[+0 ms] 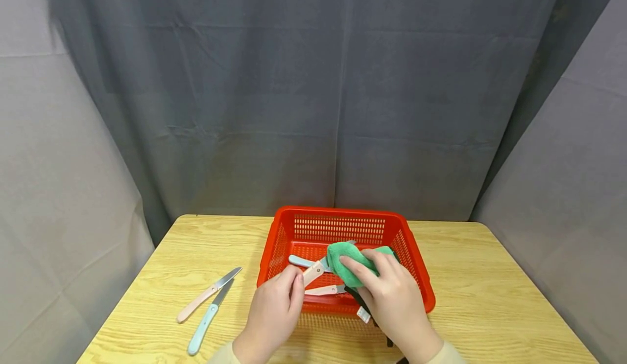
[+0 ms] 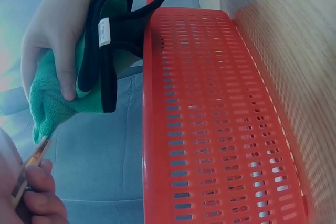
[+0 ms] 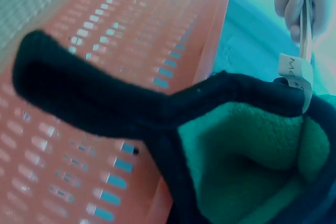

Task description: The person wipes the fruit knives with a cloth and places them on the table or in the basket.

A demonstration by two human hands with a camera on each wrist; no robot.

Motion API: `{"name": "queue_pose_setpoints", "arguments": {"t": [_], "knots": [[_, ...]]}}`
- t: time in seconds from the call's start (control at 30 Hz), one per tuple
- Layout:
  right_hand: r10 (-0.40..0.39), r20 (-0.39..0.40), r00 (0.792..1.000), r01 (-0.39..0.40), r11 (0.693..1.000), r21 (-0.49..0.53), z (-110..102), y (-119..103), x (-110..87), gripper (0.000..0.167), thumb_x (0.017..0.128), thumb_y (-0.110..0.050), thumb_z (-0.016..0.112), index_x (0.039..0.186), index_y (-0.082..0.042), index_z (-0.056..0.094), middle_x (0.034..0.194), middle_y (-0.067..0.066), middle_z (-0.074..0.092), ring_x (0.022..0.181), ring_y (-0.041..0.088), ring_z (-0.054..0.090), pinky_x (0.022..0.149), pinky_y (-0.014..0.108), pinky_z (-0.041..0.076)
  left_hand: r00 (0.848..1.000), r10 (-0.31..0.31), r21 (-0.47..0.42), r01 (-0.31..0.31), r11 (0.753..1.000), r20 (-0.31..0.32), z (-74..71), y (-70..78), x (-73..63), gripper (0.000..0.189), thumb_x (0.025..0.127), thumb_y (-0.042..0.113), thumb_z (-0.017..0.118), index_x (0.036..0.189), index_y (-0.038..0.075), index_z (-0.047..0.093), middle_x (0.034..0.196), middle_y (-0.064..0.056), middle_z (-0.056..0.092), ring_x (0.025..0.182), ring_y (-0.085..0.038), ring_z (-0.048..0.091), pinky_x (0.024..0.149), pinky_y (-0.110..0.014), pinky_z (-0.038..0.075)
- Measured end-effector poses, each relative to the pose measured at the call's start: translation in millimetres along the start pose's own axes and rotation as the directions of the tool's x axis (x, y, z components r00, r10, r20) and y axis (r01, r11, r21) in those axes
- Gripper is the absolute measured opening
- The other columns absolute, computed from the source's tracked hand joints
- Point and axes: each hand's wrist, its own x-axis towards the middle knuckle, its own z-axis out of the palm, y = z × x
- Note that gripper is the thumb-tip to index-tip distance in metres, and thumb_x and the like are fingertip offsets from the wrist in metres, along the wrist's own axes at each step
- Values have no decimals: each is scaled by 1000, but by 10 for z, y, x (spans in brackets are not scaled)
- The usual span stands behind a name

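My left hand (image 1: pixel 274 312) grips a knife by its pale pink handle (image 1: pixel 313 272) above the basket. The blade runs up to the right into a green cloth (image 1: pixel 341 266) with black edging and a white tag. Pinched in my right hand (image 1: pixel 394 296), the cloth is folded about the blade, and a bit of the tip shows past it. In the left wrist view the cloth (image 2: pixel 50 95) hangs bunched around the blade near my left fingers (image 2: pixel 44 200). A black loop (image 3: pixel 79 90) of the cloth fills the right wrist view's foreground.
The red slotted basket (image 1: pixel 343 211) stands on the wooden table, under both hands. Inside lie a light blue-handled knife (image 1: pixel 301 261) and a pink-handled one (image 1: pixel 323 290). Left of it, a pink-handled knife (image 1: pixel 196 303) and a light blue-handled knife (image 1: pixel 203 328) lie on the table.
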Motion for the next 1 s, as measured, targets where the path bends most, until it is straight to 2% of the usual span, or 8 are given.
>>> {"name": "queue_pose_setpoints", "arguments": {"t": [0.33, 0.63, 0.67, 0.73, 0.8, 0.83, 0.9, 1.0], "knots": [[77, -28, 997, -77, 997, -8, -26, 223, -7, 65, 68, -4, 93, 126, -24, 72, 109, 14, 66, 89, 31, 65, 69, 49, 59, 999, 40, -35, -42, 999, -31, 7, -33, -19, 13, 92, 3, 64, 83, 11, 59, 62, 14, 36, 55, 7, 25, 49, -6, 21], [80, -63, 995, -82, 996, -23, -70, 299, 11, 68, 65, 2, 91, 126, -23, 72, 110, 16, 66, 88, 33, 66, 68, 49, 59, 999, -54, 9, 54, 999, -5, -12, -27, -23, 12, 95, 5, 65, 86, 11, 61, 61, 14, 37, 53, 3, 28, 48, -12, 25], [75, -66, 995, -76, 997, -15, -74, 282, 14, 66, 67, 1, 90, 126, -23, 72, 110, 15, 66, 88, 32, 66, 69, 49, 59, 998, -61, 10, 61, 998, 1, -12, -29, -21, 12, 95, 5, 65, 86, 11, 61, 61, 14, 37, 52, 2, 28, 47, -12, 25], [57, -66, 996, -57, 998, 3, -74, 236, 23, 45, 84, -9, 83, 126, -23, 72, 110, 15, 66, 88, 31, 66, 69, 49, 59, 998, -68, 18, 68, 998, 9, -7, -31, -18, 12, 95, 6, 65, 86, 12, 61, 61, 14, 37, 52, 2, 28, 47, -13, 26], [28, -59, 998, -27, 999, 17, -68, 173, 37, 28, 99, -23, 70, 127, -23, 72, 109, 14, 67, 89, 31, 67, 70, 48, 60, 997, -71, 22, 71, 997, 14, 0, -34, -17, 12, 96, 6, 65, 86, 12, 61, 61, 14, 37, 52, 2, 28, 47, -13, 26], [13, -52, 999, -12, 1000, 24, -67, 139, 42, 27, 102, -28, 64, 128, -23, 72, 110, 14, 66, 90, 30, 67, 72, 47, 60, 997, -72, 23, 71, 997, 17, 3, -34, -17, 12, 96, 6, 65, 86, 12, 61, 61, 14, 36, 52, 2, 28, 48, -14, 26], [-17, -43, 999, 18, 999, 32, -57, 71, 49, 29, 102, -31, 64, 129, -23, 72, 109, 13, 67, 91, 30, 68, 73, 46, 61, 997, -71, 27, 70, 997, 20, 9, -36, -17, 12, 96, 7, 65, 86, 12, 61, 61, 14, 36, 53, 2, 29, 48, -14, 26], [-47, -19, 999, 48, 998, 38, -37, -24, 47, 49, 83, -18, 88, 129, -23, 71, 109, 12, 67, 91, 29, 67, 72, 44, 61, 997, -71, 28, 70, 997, 18, 11, -39, -16, 11, 96, 7, 65, 86, 12, 62, 61, 14, 36, 53, 1, 29, 48, -14, 27]]}}
